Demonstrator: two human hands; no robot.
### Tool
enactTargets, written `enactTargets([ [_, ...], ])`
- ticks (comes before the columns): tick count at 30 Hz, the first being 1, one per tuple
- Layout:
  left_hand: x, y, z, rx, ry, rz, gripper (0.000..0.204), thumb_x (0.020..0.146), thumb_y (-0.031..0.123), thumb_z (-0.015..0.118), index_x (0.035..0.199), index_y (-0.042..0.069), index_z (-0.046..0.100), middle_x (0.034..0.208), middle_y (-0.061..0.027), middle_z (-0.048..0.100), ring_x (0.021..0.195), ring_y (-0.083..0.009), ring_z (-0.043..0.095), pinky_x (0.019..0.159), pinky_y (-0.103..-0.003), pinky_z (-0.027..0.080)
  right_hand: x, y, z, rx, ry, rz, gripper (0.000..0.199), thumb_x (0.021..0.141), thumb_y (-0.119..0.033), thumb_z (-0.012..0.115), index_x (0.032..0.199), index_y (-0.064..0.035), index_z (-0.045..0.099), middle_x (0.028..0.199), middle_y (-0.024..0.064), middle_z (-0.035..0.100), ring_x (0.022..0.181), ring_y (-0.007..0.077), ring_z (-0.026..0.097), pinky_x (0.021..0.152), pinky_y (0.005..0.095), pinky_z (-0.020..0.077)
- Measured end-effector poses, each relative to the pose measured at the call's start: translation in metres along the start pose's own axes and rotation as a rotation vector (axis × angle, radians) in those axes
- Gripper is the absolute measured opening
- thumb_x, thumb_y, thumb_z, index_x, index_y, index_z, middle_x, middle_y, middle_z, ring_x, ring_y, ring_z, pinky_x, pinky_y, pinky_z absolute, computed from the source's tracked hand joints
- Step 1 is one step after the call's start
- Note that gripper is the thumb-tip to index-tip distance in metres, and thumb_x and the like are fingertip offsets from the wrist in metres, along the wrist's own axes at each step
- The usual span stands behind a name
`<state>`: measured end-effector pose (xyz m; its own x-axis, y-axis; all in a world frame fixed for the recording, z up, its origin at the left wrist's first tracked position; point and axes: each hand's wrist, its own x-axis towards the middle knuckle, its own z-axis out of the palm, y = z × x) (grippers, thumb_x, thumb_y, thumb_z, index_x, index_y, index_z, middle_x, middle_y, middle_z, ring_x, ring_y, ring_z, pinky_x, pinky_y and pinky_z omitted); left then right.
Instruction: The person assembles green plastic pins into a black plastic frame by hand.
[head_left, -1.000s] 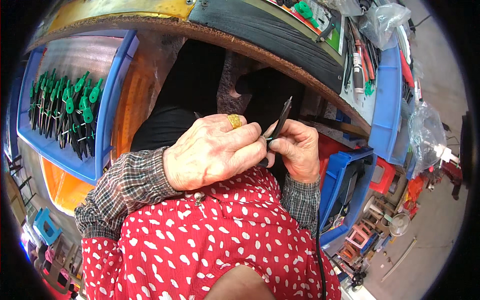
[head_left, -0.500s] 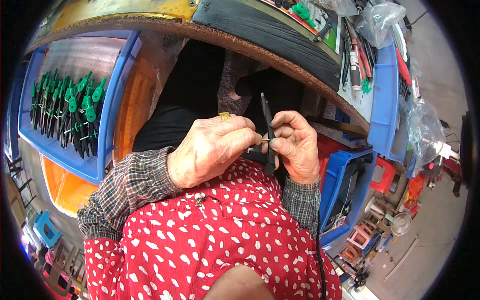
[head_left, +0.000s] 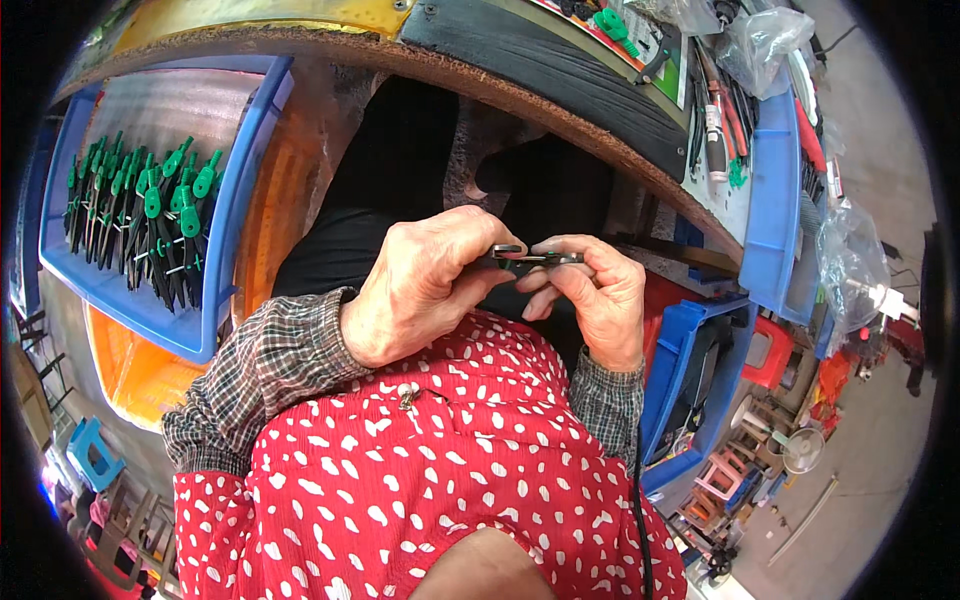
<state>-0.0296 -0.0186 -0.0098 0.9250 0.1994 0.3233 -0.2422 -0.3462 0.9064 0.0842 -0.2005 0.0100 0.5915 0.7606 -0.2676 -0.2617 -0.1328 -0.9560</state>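
In front of my lap, both hands are closed on a narrow black part [head_left: 538,259], seen nearly edge-on, with a light metallic strip along it. My left hand [head_left: 425,285] pinches its left end between thumb and fingers, where a short dark loop-like piece shows. The right end lies between the thumb and forefinger of my right hand [head_left: 605,295], whose other fingers curl below. My fingers cover much of the part, so its exact kind cannot be made out. At left, a blue bin [head_left: 222,215] holds several black pieces with green ends [head_left: 187,215].
A worn bench edge [head_left: 560,115] curves across beyond my hands. On it at right lie a green piece [head_left: 615,30], hand tools [head_left: 715,140] and clear plastic bags [head_left: 765,45]. Another blue bin [head_left: 655,400] stands by my right forearm, and an orange crate [head_left: 140,375] sits below the left bin.
The black part has turned from roughly upright to nearly level between my hands. My left fingers have left the thin brass-coloured piece at its middle and now grip its end.
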Motion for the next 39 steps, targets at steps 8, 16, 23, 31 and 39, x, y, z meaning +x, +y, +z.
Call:
enactTargets([
  [8,0.008,0.002,0.003,0.008,0.057,-0.03,0.028,0.072,-0.006,0.071,0.098,0.002,0.063,0.088,-0.0103,0.064,0.076,-0.018,0.064,0.065,-0.026,0.05,0.01,-0.008,0.003,-0.267,0.113,-0.04,0.013,0.089,-0.009,0.064,0.095,0.0024,0.065,0.064,-0.003,0.056,0.049,0.0014,0.045,0.043,0.0178,0.0335],
  [16,0.009,0.009,-0.007,-0.47,-0.061,-0.408,0.02,0.093,0.009,0.058,0.109,-0.002,0.062,0.089,-0.0023,0.063,0.077,-0.0076,0.057,0.072,-0.022,0.048,0.016,0.002,0.0,-0.262,0.069,-0.258,0.018,0.093,-0.015,0.06,0.092,0.0028,0.06,0.074,0.0,0.055,0.059,0.0043,0.048,0.054,0.0201,0.039],
  [23,0.009,0.008,-0.006,-0.562,-0.043,-0.392,0.023,0.095,0.006,0.053,0.114,-0.003,0.062,0.111,-0.0092,0.06,0.098,-0.0134,0.059,0.085,-0.027,0.052,0.012,-0.005,0.013,-0.074,0.111,-0.145,0.019,0.096,-0.017,0.056,0.1,0.0016,0.059,0.067,-0.0003,0.054,0.056,0.005,0.049,0.052,0.0203,0.0399],
  [31,0.015,0.011,0.006,-1.018,0.123,-0.512,0.044,0.092,-0.004,0.05,0.136,0.001,0.043,0.124,-0.0129,0.054,0.112,-0.0195,0.056,0.092,-0.034,0.053,0.018,0.001,0.022,-0.511,0.245,-0.375,0.039,0.087,-0.023,0.067,0.114,0.0032,0.056,0.088,0.0154,0.061,0.079,0.0241,0.063,0.07,0.0337,0.05],
  [39,0.016,0.007,0.01,-1.152,0.092,-0.499,0.059,0.092,-0.006,0.048,0.145,0.004,0.026,0.137,-0.0159,0.042,0.122,-0.0269,0.05,0.093,-0.037,0.052,0.015,-0.006,0.032,-0.861,0.145,-0.292,0.13,0.046,-0.036,0.092,0.145,0.0006,0.017,0.12,0.0191,0.05,0.104,0.0331,0.055,0.088,0.0428,0.0464],
])
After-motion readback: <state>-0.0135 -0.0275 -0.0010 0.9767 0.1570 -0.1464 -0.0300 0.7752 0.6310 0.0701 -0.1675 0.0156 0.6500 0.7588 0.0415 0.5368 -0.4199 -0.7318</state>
